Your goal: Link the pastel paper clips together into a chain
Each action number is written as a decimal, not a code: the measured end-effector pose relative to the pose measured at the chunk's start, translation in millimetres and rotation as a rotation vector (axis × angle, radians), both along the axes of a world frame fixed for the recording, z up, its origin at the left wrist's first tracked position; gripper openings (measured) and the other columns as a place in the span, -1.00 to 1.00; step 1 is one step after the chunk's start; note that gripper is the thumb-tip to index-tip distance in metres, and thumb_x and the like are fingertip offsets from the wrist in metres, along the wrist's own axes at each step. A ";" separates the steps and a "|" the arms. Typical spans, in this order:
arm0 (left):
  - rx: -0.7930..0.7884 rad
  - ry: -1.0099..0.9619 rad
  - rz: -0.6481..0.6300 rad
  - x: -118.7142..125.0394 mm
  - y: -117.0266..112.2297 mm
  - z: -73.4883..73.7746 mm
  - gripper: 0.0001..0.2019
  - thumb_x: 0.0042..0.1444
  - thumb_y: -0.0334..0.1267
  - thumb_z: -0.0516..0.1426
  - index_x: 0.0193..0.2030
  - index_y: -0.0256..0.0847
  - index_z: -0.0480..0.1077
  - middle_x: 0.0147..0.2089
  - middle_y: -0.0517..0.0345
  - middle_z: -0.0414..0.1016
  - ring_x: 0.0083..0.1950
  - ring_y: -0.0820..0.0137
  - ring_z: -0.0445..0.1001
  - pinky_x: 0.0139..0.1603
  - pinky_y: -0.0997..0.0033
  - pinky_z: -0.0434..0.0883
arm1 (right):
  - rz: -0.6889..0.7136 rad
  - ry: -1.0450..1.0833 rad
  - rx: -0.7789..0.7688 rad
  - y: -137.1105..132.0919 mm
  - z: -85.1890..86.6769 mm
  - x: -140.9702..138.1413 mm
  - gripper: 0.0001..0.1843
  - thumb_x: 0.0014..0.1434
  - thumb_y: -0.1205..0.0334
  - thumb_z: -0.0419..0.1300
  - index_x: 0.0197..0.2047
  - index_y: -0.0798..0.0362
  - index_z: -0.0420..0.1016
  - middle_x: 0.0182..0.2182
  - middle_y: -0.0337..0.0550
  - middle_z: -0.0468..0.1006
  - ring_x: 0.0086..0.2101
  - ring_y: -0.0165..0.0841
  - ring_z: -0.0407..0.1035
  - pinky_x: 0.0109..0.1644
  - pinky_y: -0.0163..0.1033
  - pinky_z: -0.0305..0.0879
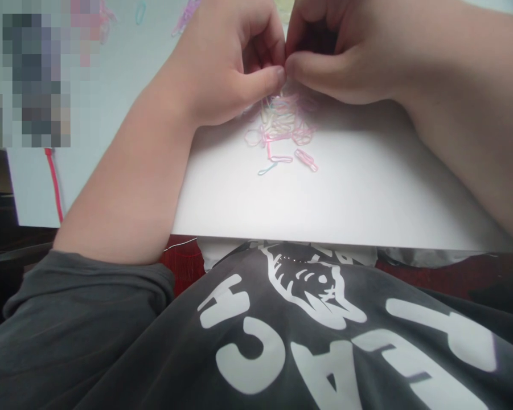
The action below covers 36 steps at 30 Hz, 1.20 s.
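Observation:
My left hand (234, 62) and my right hand (333, 54) meet at their fingertips near the top middle of the view. Each is closed in a pinch, thumb against fingers. Whatever lies between the fingertips is too small or hidden to make out. Just beneath them is a loose pile of small rubber bands (282, 117) in pale yellow, pink and white. At its near side lie a pink rubber band (306, 160) and a light blue one (267, 169), apart from the main heap.
The white table (345, 199) ends at a near edge in front of my body. More bands lie farther off: a purple bunch (188, 16), a teal band (140, 11) and a pink bunch (106, 20). A red cable (54, 185) runs along the left, below a blurred-out patch.

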<state>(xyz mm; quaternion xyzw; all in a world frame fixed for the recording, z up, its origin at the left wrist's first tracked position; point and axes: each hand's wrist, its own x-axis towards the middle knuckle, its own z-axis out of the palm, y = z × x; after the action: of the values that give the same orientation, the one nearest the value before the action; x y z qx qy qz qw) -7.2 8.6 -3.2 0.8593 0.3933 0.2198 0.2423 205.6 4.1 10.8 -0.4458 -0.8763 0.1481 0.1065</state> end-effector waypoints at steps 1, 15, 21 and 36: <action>-0.006 -0.003 0.002 0.3 -0.6 0.3 -0.81 0.03 -0.43 0.17 -0.21 -0.42 0.55 -0.34 0.22 0.43 -0.32 0.67 0.31 -0.21 0.54 0.19 | -0.001 -0.002 -0.011 0.2 0.3 0.0 -0.52 0.16 0.07 0.00 0.03 0.01 0.57 -0.22 -0.22 0.44 -0.10 -0.35 0.37 0.13 -0.16 0.34; -0.015 0.001 0.009 0.0 -1.0 3.2 -0.84 0.02 -0.43 0.20 -0.24 -0.43 0.55 -0.34 0.22 0.44 -0.31 0.65 0.33 -0.20 0.53 0.20 | 0.001 -0.049 0.009 0.6 -0.2 -0.1 -0.49 0.20 0.04 -0.03 0.07 0.04 0.54 -0.17 -0.23 0.45 0.00 -0.26 0.40 0.22 -0.11 0.33; -0.014 -0.004 0.009 -0.6 -0.9 2.4 -0.83 0.03 -0.43 0.19 -0.23 -0.42 0.55 -0.35 0.23 0.43 -0.31 0.67 0.32 -0.20 0.53 0.20 | -0.009 -0.055 0.019 -0.6 0.5 0.0 -0.46 0.17 0.00 -0.05 0.07 0.00 0.55 -0.16 -0.24 0.49 -0.06 -0.32 0.37 0.14 -0.20 0.36; 0.003 0.034 -0.008 -1.6 -1.2 2.7 -0.81 0.08 -0.40 0.16 -0.19 -0.42 0.54 -0.31 0.22 0.46 -0.26 0.63 0.40 -0.15 0.53 0.27 | -0.012 -0.098 -0.002 2.0 -0.8 0.6 -0.39 0.17 -0.07 -0.17 0.08 -0.03 0.48 -0.17 -0.34 0.41 -0.05 -0.34 0.28 0.08 -0.11 0.23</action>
<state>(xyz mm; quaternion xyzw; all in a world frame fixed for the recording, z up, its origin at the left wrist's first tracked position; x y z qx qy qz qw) -8.8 7.4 -0.5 0.8648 0.3936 0.2047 0.2352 206.2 6.2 10.0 -0.4581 -0.8776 0.1261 0.0637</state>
